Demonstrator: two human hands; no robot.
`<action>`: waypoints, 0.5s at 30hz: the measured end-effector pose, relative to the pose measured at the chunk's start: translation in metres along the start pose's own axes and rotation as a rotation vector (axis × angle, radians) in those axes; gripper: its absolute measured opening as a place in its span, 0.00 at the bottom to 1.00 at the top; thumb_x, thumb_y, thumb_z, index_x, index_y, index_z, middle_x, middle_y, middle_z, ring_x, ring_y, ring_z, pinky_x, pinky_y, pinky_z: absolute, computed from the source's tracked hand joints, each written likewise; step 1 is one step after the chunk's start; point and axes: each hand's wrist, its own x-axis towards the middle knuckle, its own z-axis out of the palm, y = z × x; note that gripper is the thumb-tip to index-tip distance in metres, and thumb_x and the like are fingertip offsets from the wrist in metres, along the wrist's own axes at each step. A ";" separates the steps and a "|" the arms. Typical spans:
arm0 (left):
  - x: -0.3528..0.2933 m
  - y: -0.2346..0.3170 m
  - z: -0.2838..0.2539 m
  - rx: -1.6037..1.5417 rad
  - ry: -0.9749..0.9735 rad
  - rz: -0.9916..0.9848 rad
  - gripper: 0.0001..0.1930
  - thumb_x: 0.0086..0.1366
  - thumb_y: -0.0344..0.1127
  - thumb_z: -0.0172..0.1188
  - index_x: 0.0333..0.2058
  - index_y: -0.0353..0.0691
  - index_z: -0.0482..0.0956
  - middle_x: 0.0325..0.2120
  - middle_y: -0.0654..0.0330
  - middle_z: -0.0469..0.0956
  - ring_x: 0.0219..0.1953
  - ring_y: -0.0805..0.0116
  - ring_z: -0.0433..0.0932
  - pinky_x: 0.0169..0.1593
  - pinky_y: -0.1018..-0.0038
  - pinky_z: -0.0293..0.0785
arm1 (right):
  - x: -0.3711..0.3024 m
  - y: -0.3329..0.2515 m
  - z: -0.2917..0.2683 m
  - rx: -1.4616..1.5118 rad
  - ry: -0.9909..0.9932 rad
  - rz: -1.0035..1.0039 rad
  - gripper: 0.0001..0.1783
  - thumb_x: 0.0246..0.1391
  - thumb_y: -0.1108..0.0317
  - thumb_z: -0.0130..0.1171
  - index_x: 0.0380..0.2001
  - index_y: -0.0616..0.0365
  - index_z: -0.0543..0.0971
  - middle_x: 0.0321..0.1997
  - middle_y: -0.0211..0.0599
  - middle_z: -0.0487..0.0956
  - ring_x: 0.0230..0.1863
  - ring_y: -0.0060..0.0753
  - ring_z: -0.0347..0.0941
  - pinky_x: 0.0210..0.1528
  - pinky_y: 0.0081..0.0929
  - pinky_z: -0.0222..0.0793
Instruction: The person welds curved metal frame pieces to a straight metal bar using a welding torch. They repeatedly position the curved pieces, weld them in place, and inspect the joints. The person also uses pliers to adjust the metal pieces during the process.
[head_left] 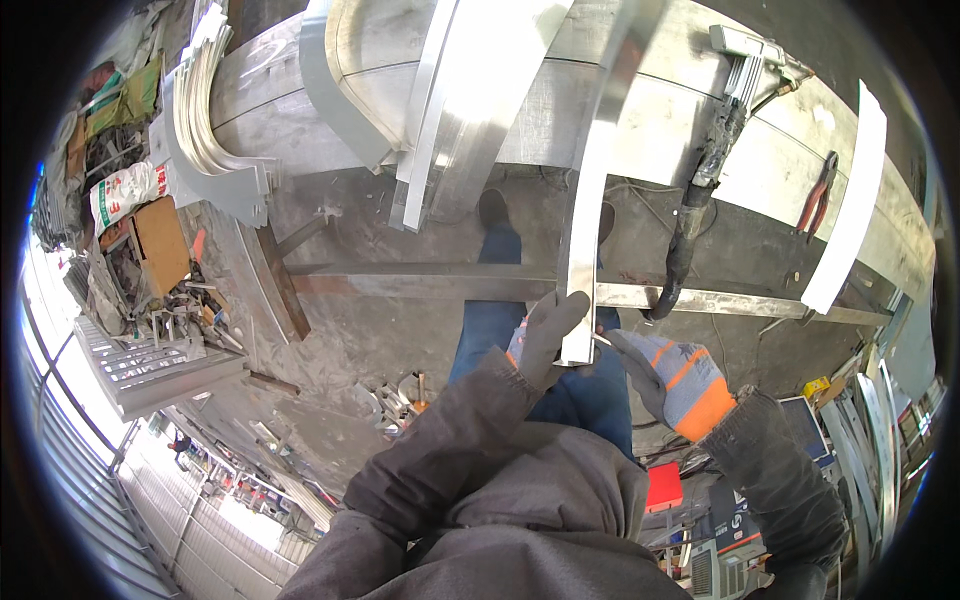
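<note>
A long shiny metal channel strip [583,240] runs from the metal-topped bench toward my body, its near end in front of my knees. My left hand [552,335], in a grey glove, grips that end from the left side. Just right of the same end is my right hand [665,378], in a grey glove with an orange cuff. Its fingers are closed around something thin and pale, too small to make out, close against the strip's edge.
The bench top [640,130] holds stacked curved metal pieces [205,120], wide bent profiles [480,90], red-handled pliers [818,195] and a white strip [848,205]. A welding torch with a black wrapped cable [690,215] hangs over the edge. A steel crossbar [400,283] spans below; a red box [663,487] sits lower right.
</note>
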 end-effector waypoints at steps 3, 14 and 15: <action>0.002 0.000 0.006 0.390 0.190 0.102 0.27 0.69 0.49 0.64 0.51 0.30 0.69 0.32 0.55 0.78 0.26 0.70 0.79 0.23 0.72 0.77 | 0.001 -0.009 -0.011 -0.241 -0.125 0.035 0.26 0.63 0.68 0.54 0.65 0.50 0.70 0.42 0.48 0.82 0.42 0.54 0.81 0.40 0.47 0.77; -0.025 0.016 0.023 0.734 0.353 0.297 0.18 0.69 0.40 0.65 0.45 0.31 0.70 0.27 0.60 0.75 0.24 0.76 0.74 0.22 0.74 0.70 | -0.019 -0.023 -0.059 -0.467 -0.212 0.015 0.22 0.58 0.71 0.56 0.57 0.56 0.74 0.41 0.45 0.80 0.43 0.51 0.80 0.39 0.47 0.75; -0.027 0.022 0.012 0.748 0.411 0.312 0.15 0.70 0.38 0.63 0.42 0.32 0.71 0.25 0.62 0.73 0.23 0.78 0.72 0.23 0.75 0.68 | -0.029 -0.016 -0.071 -0.642 -0.105 0.150 0.23 0.57 0.74 0.56 0.58 0.57 0.75 0.40 0.45 0.80 0.42 0.49 0.80 0.39 0.46 0.75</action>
